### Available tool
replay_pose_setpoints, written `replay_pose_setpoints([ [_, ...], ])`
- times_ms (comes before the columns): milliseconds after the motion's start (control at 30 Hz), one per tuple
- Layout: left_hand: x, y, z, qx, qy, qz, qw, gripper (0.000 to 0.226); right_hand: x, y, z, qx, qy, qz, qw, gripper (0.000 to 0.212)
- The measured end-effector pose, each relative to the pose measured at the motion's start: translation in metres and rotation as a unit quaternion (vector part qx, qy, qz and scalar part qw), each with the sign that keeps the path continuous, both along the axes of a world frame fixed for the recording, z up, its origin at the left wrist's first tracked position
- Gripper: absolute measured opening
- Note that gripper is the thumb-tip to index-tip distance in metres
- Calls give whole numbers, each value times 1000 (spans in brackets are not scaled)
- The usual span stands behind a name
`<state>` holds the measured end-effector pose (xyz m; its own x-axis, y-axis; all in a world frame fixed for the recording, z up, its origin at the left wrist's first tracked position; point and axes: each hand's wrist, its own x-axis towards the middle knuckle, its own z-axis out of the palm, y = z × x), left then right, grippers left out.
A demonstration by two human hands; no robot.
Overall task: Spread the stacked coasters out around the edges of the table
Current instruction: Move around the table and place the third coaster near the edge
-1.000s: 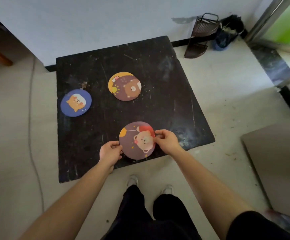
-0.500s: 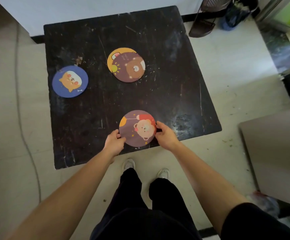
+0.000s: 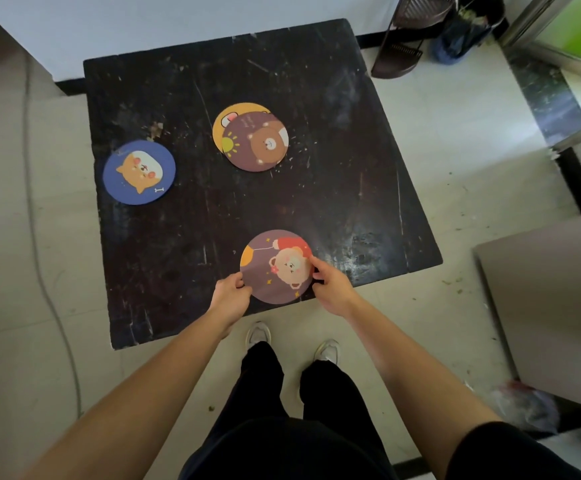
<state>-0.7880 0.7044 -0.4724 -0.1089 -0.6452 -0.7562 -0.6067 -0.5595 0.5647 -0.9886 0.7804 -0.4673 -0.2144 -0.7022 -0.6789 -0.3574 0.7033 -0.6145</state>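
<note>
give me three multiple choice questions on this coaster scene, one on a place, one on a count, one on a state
1. Where does the blue coaster lie on the black table?
A. by its left edge
B. at its far right corner
C. under the bear coaster

2. How many coasters show in all?
A. two
B. four
C. six

3. How is the balloon bear coaster held?
A. left hand alone
B. lying untouched
C. both hands at its rim

Answers:
1. A: it sits alone close to the table's left side.
2. B: the blue one, the balloon bear one, and the brown bear coaster overlapping a yellow coaster.
3. C: the left hand and the right hand each have a grip on opposite sides of it, at the near edge.
</note>
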Motion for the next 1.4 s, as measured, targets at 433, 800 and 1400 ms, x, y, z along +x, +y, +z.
replay_pose_setpoints([
  [433, -29, -123, 145, -461, -203, -255, 825, 57, -68, -83, 153, -170, 384, 28, 907, 65],
  [800, -156, -136, 189, -534, -156, -262, 789, 60, -190, -76, 185, -217, 490, -9, 844, 72],
  [1400, -480, -73, 192, -464, -203, -223, 833, 61, -523, -68, 171, -250, 384, 91, 884, 67],
])
